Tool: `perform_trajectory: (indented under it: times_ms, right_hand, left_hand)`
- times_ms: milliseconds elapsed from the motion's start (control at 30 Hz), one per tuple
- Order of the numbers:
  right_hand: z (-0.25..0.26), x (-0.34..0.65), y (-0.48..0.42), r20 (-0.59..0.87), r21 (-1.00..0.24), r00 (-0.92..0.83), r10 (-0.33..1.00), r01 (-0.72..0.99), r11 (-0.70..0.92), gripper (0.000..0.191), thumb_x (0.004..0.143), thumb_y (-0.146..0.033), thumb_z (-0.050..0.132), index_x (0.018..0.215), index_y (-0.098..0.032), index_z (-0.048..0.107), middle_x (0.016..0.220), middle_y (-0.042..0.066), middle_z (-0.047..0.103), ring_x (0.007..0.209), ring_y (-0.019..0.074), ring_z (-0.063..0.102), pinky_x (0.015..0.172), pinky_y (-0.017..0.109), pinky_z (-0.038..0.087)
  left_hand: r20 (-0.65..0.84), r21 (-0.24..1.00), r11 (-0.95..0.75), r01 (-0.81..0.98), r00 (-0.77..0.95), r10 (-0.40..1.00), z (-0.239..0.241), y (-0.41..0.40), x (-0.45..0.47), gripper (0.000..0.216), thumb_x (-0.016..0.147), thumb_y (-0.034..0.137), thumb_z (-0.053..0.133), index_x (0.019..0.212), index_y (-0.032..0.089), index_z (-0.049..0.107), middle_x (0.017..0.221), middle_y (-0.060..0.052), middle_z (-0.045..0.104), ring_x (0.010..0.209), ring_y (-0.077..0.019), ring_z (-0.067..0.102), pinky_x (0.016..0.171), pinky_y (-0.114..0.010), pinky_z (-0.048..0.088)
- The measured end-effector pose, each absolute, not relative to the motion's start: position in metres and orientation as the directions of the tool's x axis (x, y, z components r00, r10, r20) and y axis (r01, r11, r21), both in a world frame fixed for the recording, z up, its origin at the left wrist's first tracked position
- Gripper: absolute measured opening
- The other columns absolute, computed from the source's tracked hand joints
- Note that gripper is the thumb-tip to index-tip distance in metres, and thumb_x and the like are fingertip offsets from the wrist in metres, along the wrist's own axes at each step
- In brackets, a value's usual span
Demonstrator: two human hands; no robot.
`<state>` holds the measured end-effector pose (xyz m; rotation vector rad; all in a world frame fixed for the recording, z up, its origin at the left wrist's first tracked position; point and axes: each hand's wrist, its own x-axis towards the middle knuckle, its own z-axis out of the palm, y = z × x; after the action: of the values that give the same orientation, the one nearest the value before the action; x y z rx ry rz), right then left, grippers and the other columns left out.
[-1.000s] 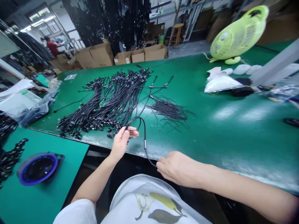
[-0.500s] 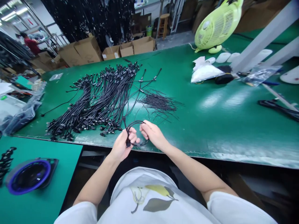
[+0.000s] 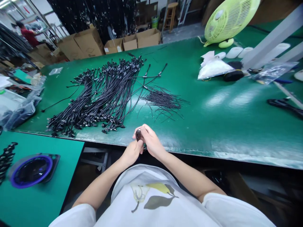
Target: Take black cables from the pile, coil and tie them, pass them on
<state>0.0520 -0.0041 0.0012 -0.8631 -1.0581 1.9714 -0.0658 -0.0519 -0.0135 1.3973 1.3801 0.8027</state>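
Note:
A coiled black cable [image 3: 138, 135] is held between my two hands at the front edge of the table, mostly hidden by the fingers. My left hand [image 3: 131, 152] is closed on its near side. My right hand [image 3: 151, 140] wraps round it from the right, fingers bent over the top. Beyond my hands, to the left, lies a large pile of black cables [image 3: 111, 94] with plugs at both ends. Straight ahead is a loose heap of thin black ties [image 3: 164, 99].
A green fan [image 3: 228, 23] stands at the back right, near a white plastic bag [image 3: 214, 67] and a slanted grey post [image 3: 272, 36]. On the lower left table sits a purple-rimmed bowl [image 3: 32, 171]. Cardboard boxes [image 3: 88, 44] line the far side; a person [image 3: 28, 34] sits beyond.
The cable was an open loop between my hands; it is now gathered small. My hands have come together, the left moving right and nearer to me. The view has shifted slightly.

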Motion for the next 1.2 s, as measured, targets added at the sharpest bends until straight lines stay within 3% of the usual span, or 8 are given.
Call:
perform_trajectory:
  times_ms: [233,400,567,700,800,867,1000,1200]
  right_hand:
    - [-0.002,0.052,-0.009,0.039,-0.789,-0.593,0.805,-0.512,-0.339,0.062,0.073,-0.075,0.061,0.104,-0.021,0.055,0.073,-0.006,0.038,0.042,0.0013,0.037,0.035,0.014,0.025]
    - [0.002,0.059,0.000,-0.075,-0.768,-0.662,0.746,-0.438,-0.466,0.057,0.081,-0.076,0.048,0.091,-0.020,0.052,0.055,-0.009,0.039,0.035,0.0035,0.033,0.034,0.015,0.028]
    - [-0.002,0.067,0.011,0.019,-0.861,-0.594,0.804,-0.419,-0.289,0.058,0.082,-0.079,0.040,0.086,-0.021,0.048,0.054,-0.007,0.045,0.036,0.0081,0.043,0.037,0.021,0.038]
    - [0.015,0.089,0.022,0.227,-0.972,-0.530,0.817,-0.078,0.219,0.049,0.089,-0.067,0.043,0.093,-0.021,0.058,0.081,0.004,0.060,0.070,0.0162,0.061,0.071,0.036,0.053]
    - [0.028,0.105,0.025,0.395,-0.690,-0.656,0.643,0.251,0.679,0.035,0.093,-0.051,0.051,0.109,-0.022,0.063,0.109,0.011,0.062,0.109,0.0254,0.056,0.099,0.048,0.041]
    - [0.026,0.110,0.022,0.285,-0.496,-0.809,0.514,0.334,0.801,0.033,0.097,-0.040,0.045,0.118,-0.019,0.061,0.106,0.013,0.063,0.104,0.0255,0.057,0.096,0.047,0.041]
    - [0.009,0.111,0.011,-0.079,-0.334,-0.904,0.419,0.420,0.844,0.031,0.101,-0.026,0.034,0.101,-0.012,0.061,0.082,0.010,0.063,0.073,0.0191,0.058,0.064,0.030,0.042]
    - [0.000,0.120,0.007,-0.068,-0.189,-0.939,0.337,0.343,0.920,0.026,0.100,-0.016,0.030,0.095,-0.013,0.054,0.088,0.011,0.061,0.076,0.0179,0.057,0.060,0.027,0.037]
  left_hand:
    - [-0.266,0.964,0.256,0.071,0.292,0.919,-0.019,-0.064,-0.064,0.054,0.080,0.070,0.055,0.078,0.016,0.060,0.080,-0.006,0.060,0.091,-0.0227,0.058,0.086,-0.035,0.044]
    - [-0.389,0.717,0.582,-0.384,0.472,0.791,-0.009,-0.075,-0.051,0.050,0.076,0.064,0.066,0.077,0.015,0.053,0.062,0.003,0.042,0.056,-0.0123,0.049,0.060,-0.030,0.047]
    - [-0.405,0.562,0.609,-0.560,0.455,0.793,0.001,-0.075,-0.043,0.044,0.080,0.056,0.068,0.087,0.014,0.057,0.062,0.006,0.034,0.051,-0.0072,0.035,0.052,-0.022,0.037]
    - [-0.398,0.807,0.457,-0.372,0.228,0.889,-0.009,-0.066,-0.053,0.036,0.085,0.052,0.062,0.078,0.017,0.055,0.057,0.006,0.033,0.050,-0.0100,0.034,0.053,-0.023,0.034]
    - [-0.254,0.963,0.249,0.105,0.033,0.967,-0.015,-0.057,-0.067,0.025,0.087,0.041,0.061,0.075,0.019,0.058,0.063,0.001,0.048,0.061,-0.0151,0.044,0.062,-0.026,0.035]
    - [-0.169,0.937,0.138,0.321,0.073,0.983,-0.013,-0.052,-0.075,0.019,0.087,0.033,0.061,0.073,0.020,0.060,0.070,-0.001,0.056,0.069,-0.0173,0.048,0.067,-0.027,0.034]
    - [-0.188,0.906,0.050,0.420,0.294,0.937,-0.004,-0.048,-0.080,0.023,0.093,0.031,0.050,0.076,0.020,0.058,0.070,0.000,0.055,0.065,-0.0161,0.046,0.065,-0.026,0.032]
    - [-0.310,0.853,0.089,0.514,0.363,0.879,-0.004,-0.050,-0.073,0.031,0.096,0.030,0.040,0.069,0.020,0.051,0.065,0.002,0.053,0.063,-0.0154,0.049,0.064,-0.025,0.034]
